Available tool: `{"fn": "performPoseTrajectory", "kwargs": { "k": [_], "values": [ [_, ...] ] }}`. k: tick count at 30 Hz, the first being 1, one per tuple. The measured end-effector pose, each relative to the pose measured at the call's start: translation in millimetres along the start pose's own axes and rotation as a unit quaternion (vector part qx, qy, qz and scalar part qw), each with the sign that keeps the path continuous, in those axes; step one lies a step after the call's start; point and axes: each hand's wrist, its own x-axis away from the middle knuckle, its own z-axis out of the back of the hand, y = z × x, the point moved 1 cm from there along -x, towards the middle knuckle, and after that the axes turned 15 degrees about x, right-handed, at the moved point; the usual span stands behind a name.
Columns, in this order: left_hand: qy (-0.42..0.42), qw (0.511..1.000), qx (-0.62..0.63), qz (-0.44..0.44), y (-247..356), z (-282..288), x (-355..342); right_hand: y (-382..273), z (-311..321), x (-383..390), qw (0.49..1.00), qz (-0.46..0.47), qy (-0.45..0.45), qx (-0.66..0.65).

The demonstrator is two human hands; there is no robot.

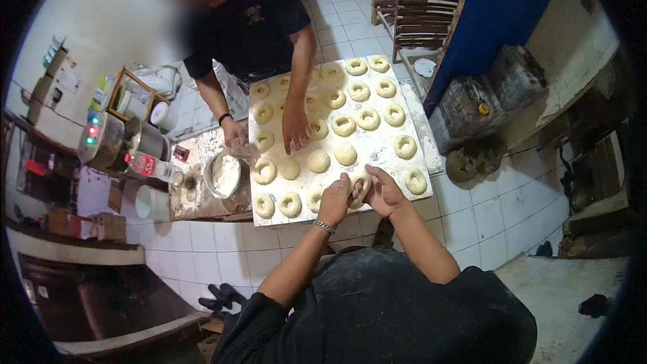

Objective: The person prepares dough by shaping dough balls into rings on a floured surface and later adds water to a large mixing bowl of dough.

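Note:
At the near edge of a floured white board (424, 162), my left hand (333, 201) and my right hand (383, 195) both grip a ring of pale dough (359, 189), held upright between them, fingers through its hole. Rows of dough rings (367, 118) cover the board. Plain rounds (318, 160) lie just beyond my hands, and another ring (414, 180) sits right of them.
A co-worker (256, 20) leans over the board, hands (295, 121) among the dough. Left are a metal bowl of flour (222, 172), a plastic bottle (148, 165) and pots (143, 138). Grimy jerrycans (461, 114) and a wooden rack (421, 20) stand right and behind.

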Motion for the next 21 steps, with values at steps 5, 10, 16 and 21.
{"fn": "performPoseTrajectory", "kwargs": {
  "k": [5, 10, 16, 21],
  "values": [
    [-0.092, 0.836, 0.519, 0.151, 30.0, 35.9, 18.6, 14.6, -51.7, -14.1, 0.877, 0.058, 0.129, 0.459],
    [-0.200, 0.854, 0.453, 0.161, 8.7, 97.6, 12.0, 42.4, -83.1, -25.3, 0.833, 0.001, 0.129, 0.537],
    [-0.282, 0.928, 0.244, 0.010, -17.6, 117.8, 1.7, 77.9, -62.3, -14.7, 0.856, 0.091, 0.116, 0.495],
    [-0.339, 0.913, 0.219, 0.065, -30.9, 108.0, -9.4, 49.5, -75.9, 0.5, 0.849, -0.016, 0.017, 0.528]
  ]
}}
